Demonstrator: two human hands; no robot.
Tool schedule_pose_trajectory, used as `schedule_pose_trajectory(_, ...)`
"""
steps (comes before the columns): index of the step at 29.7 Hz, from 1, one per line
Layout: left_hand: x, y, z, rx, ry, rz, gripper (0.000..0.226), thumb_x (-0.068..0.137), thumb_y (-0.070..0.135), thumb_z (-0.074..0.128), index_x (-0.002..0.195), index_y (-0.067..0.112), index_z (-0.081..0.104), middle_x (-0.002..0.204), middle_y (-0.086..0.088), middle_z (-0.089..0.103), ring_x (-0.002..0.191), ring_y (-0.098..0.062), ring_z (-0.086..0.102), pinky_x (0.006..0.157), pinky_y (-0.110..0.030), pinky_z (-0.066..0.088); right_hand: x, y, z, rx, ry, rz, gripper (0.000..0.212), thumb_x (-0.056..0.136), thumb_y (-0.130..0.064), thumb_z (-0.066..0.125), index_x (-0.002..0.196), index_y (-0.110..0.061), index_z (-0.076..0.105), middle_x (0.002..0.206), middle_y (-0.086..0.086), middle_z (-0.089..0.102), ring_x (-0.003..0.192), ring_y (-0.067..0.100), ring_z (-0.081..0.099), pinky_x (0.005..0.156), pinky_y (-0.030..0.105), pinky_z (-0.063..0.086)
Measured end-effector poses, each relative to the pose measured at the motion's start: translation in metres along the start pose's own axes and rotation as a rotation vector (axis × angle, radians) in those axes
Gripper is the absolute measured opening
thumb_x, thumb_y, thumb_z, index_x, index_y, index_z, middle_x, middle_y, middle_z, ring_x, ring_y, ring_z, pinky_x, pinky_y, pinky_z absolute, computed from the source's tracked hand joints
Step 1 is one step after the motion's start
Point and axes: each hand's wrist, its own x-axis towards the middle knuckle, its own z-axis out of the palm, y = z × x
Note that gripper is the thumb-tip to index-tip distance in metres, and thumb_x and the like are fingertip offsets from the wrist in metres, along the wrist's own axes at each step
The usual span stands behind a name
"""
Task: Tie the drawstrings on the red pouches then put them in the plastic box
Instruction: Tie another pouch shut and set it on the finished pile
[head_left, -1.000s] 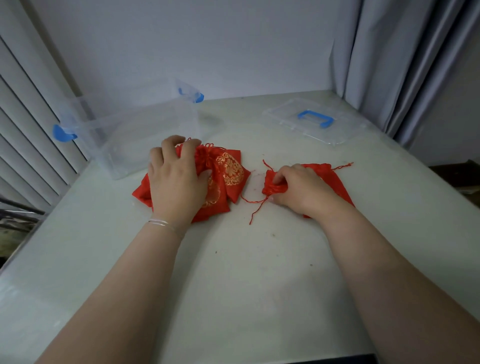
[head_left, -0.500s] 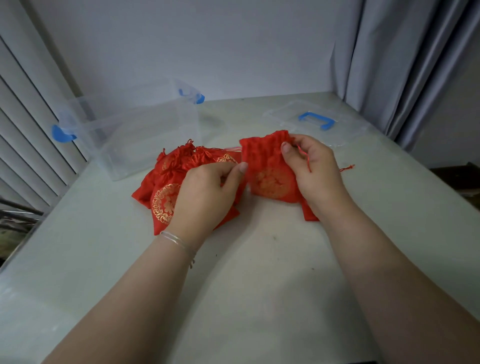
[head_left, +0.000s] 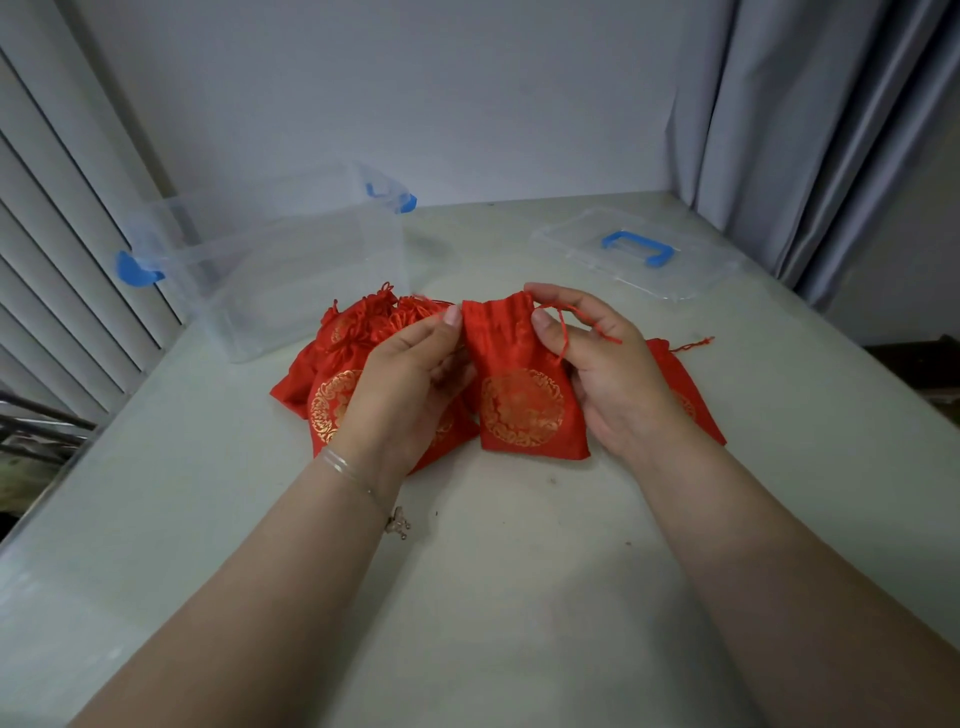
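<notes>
1. The counter (head_left: 519, 571) is pale and smooth, with bare surface between the hands and its near edge; its left edge runs beside white slats.
2. Both hands hold one red pouch (head_left: 522, 395) upright between them, its bottom touching the counter.
3. The left hand (head_left: 410, 384) pinches the pouch's gathered top at its left corner; the right hand (head_left: 608, 374) pinches the right corner, with a thin red drawstring (head_left: 563, 332) looped over its fingers.
4. Half a second ago the pouch sat higher and closer to the right hand; a second ago both hands pressed flat on pouches.
5. A heap of satin pouches (head_left: 332, 384) with gold round prints lies under the left hand; another pouch (head_left: 685, 400) lies behind the right hand.
6. The clear plastic box (head_left: 291, 275) with blue clips stands beyond the left hand; its lid (head_left: 634, 254) lies beyond the right.
</notes>
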Motion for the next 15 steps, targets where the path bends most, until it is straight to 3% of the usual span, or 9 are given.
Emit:
schedule_pose_trajectory(6, 0.0032, -0.0026, -0.0020, -0.086, 0.097, -0.006, 0.011, 0.091, 0.021, 0.061, 0.084, 0.019, 0.069, 0.076, 0.005, 0.064, 0.070, -0.006, 0.058, 0.068, -0.018, 0.052, 0.0012, 0.0065, 0.0008, -0.048, 0.156, -0.080, 0.013, 0.085, -0.009, 0.066, 0.095, -0.012, 0.072, 0.091, 0.003, 0.072, 0.093, 0.016, 0.065, 0.094, 0.034, 0.050)
schedule_pose_trajectory(10, 0.0037, -0.0029, -0.0009, -0.163, 0.164, -0.002, 0.008, 0.091, 0.018, 0.061, 0.093, 0.018, 0.069, 0.080, 0.004, 0.069, 0.071, -0.007, 0.064, 0.069, -0.020, 0.055, 0.0047, 0.0062, -0.0024, 0.097, 0.241, -0.064, 0.012, 0.084, -0.010, 0.066, 0.095, -0.009, 0.071, 0.089, 0.000, 0.073, 0.092, 0.011, 0.068, 0.090, 0.025, 0.052)
schedule_pose_trajectory(15, 0.0032, -0.0021, -0.0002, -0.208, 0.157, 0.024, 0.023, 0.099, 0.028, 0.048, 0.099, 0.015, 0.066, 0.086, 0.000, 0.071, 0.080, -0.011, 0.068, 0.078, -0.023, 0.056, 0.0063, 0.0043, -0.0031, 0.230, 0.301, 0.001, 0.017, 0.086, -0.012, 0.065, 0.100, -0.002, 0.068, 0.084, 0.002, 0.072, 0.079, 0.011, 0.070, 0.072, 0.023, 0.056)
